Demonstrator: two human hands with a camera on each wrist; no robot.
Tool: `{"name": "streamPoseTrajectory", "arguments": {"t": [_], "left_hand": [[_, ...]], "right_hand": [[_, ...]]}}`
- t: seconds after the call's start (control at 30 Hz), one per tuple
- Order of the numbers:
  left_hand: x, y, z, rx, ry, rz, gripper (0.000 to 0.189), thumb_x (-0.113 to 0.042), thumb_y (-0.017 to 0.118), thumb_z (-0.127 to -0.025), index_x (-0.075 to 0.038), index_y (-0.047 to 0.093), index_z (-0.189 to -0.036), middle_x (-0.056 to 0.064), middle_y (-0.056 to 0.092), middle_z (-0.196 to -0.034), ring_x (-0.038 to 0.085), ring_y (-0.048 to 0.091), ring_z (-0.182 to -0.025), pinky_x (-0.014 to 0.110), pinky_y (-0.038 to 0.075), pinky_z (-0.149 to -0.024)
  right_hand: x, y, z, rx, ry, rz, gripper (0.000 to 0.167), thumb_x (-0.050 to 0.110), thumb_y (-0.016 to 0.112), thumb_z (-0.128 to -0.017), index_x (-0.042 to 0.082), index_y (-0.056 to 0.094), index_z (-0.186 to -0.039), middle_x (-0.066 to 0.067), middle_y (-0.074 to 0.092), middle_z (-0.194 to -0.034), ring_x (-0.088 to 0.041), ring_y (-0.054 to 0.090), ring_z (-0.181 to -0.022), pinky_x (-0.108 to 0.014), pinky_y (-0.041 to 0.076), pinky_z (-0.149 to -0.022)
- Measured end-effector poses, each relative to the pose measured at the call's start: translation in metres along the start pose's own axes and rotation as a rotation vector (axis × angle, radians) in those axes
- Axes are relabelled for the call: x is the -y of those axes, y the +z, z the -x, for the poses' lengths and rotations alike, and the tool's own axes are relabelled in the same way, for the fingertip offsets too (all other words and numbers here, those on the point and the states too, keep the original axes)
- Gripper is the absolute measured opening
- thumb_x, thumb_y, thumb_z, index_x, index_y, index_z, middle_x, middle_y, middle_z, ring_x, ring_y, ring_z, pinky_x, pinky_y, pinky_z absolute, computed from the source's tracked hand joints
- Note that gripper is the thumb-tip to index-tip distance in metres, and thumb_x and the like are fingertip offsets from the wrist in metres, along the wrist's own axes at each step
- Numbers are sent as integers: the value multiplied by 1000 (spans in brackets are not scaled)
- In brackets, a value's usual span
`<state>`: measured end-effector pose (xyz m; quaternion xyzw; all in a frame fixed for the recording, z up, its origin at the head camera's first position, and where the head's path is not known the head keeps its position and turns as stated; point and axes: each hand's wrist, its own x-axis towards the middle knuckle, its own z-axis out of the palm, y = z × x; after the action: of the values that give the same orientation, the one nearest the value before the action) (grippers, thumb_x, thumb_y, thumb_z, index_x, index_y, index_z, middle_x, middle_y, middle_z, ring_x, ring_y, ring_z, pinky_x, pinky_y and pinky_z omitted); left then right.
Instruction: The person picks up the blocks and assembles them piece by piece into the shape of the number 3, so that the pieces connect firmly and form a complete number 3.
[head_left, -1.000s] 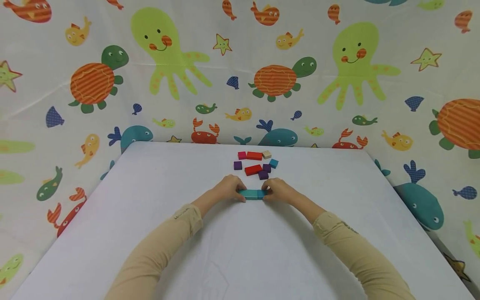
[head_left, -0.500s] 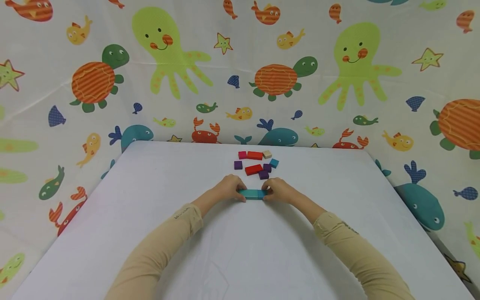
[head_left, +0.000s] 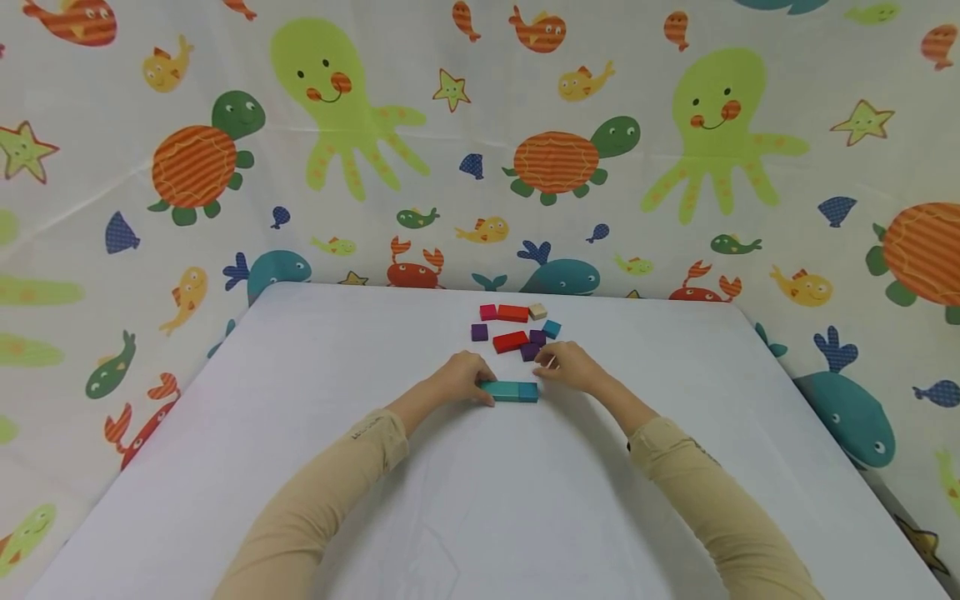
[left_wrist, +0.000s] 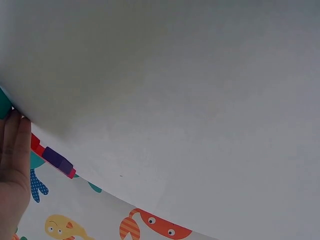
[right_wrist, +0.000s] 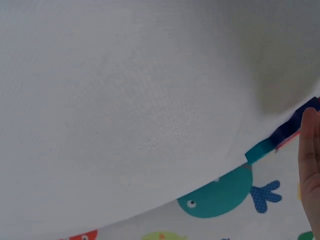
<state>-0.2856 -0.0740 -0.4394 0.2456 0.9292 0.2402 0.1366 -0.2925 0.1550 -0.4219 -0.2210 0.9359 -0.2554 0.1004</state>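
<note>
In the head view, a long teal block (head_left: 504,391) and a short blue block (head_left: 528,392) lie end to end on the white table. My left hand (head_left: 459,377) pinches the teal block's left end between thumb and fingers. Beyond the pair, my right hand (head_left: 572,367) hovers with loosely bent fingers, thumb apart from them and holding nothing. Its fingertips are close to the nearest purple block (head_left: 529,352); whether they touch it I cannot tell. A corner of the teal block shows beside the left fingers in the left wrist view.
Behind my hands lie loose blocks: two red ones (head_left: 513,314), a pink one (head_left: 488,312), a cream one (head_left: 537,311), a blue one (head_left: 552,329) and more purple ones (head_left: 479,332). A sea-animal cloth (head_left: 465,200) hangs along the table's far edge.
The right hand has let go of the short blue block and moved up and away toward the purple blocks. The left hand stays on the teal block. The view has shifted slightly.
</note>
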Motion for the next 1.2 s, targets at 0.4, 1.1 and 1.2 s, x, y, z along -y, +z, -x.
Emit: {"name": "streamPoseTrajectory", "arguments": {"t": [0.4,1.1,1.2], "left_hand": [[0,-2,2,3,15,-3,39,-24,79,-75,-7,71,-109,5,72,-99,12,58,-81,22,51,-74],[2,-2,0,4,8,10,39,-23,79,-75,-7,71,-110,5,72,-99,13,59,-82,23,52,-76],[0,-1,-1,15,3,19,39,-22,79,-76,-6,71,-110,6,72,-99,13,59,-83,24,52,-77]], "right_hand": [[-21,-7,-13,-228,139,38,27,10,61,-90,-7,61,-110,-23,65,-107,-33,61,-98,-43,51,-88],[-34,-16,-56,-144,287,37,67,17,65,-88,-5,31,-141,-26,34,-146,-39,33,-136,-46,27,-113],[-36,-17,-59,-110,302,44,68,14,64,-88,-7,29,-142,-27,34,-146,-39,32,-136,-45,26,-114]]}}
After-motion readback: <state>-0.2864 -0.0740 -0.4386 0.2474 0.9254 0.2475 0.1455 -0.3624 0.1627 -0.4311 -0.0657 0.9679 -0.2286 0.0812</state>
